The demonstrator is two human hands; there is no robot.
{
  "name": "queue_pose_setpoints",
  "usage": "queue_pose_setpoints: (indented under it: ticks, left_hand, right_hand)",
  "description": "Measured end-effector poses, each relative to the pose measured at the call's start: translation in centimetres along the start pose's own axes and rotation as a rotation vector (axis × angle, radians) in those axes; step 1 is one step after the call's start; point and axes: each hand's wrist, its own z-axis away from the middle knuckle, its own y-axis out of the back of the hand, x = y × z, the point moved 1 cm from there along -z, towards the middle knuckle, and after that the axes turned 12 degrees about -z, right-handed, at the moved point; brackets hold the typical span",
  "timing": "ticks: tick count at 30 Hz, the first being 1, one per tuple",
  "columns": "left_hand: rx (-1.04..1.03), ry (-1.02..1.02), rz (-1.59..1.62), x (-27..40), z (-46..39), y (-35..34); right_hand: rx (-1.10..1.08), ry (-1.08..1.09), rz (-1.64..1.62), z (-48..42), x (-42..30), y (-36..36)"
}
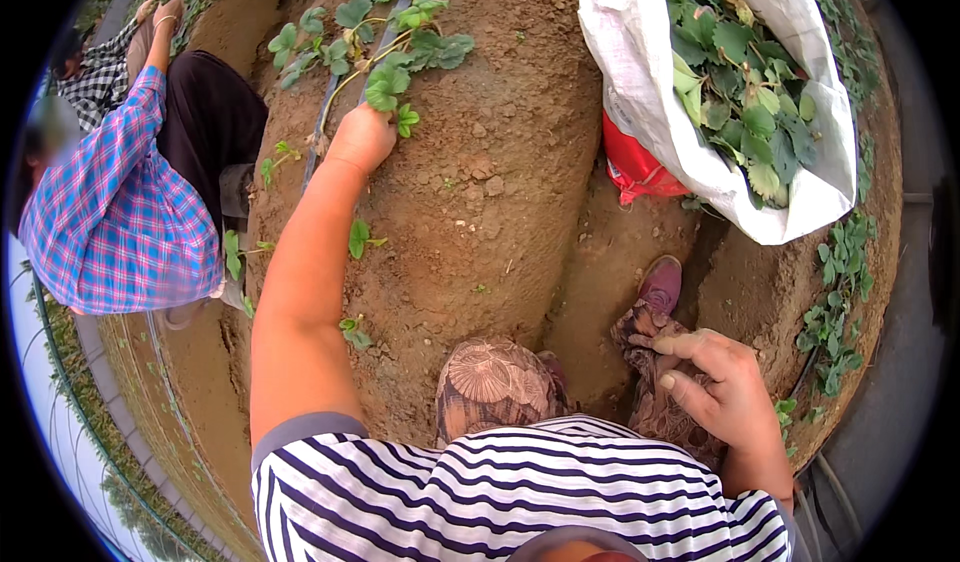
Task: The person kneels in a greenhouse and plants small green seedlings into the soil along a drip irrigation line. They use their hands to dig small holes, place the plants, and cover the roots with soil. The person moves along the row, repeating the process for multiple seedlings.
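Note:
My left hand point(363, 139) reaches forward to the top of the soil ridge, its fingers curled at the base of a leafy green plant point(388, 84), probably strawberry; its fingertips are hidden, so I cannot tell whether they grip a stem. Near my right knee hangs my right hand point(712, 382), thumb and forefinger apart, holding nothing that I can see. Ahead on the right stands a white woven sack point(814, 202) with its mouth wide, full of picked green leaves point(757, 104).
A red bag point(637, 164) lies beside the sack in the furrow. Black drip lines point(330, 104) run along the ridge among small seedlings point(360, 239). Two people work at the left, one in a plaid shirt point(135, 209). More leafy plants point(836, 314) line the right ridge.

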Motion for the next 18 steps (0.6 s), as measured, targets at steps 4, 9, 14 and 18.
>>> queue_pose_setpoints:
  ticks: [4,9,14,18]
  left_hand:
    - [-0.029,0.016,0.013,0.1,-0.4,0.4]
    - [-0.045,0.086,0.074,1.0,-1.1,0.4]
    - [0.086,0.081,0.098,-0.4,-0.1,-1.2]
    - [0.053,0.061,0.218,-0.4,1.0,-0.6]
  right_hand:
    - [-0.124,-0.137,-0.06,-2.1,4.1,2.2]
    - [0.08,-0.393,0.438,-7.6,21.6,5.6]
    - [0.445,-0.364,0.548,-10.2,35.7,7.8]
    - [0.331,-0.486,0.808,-11.5,37.2,7.4]
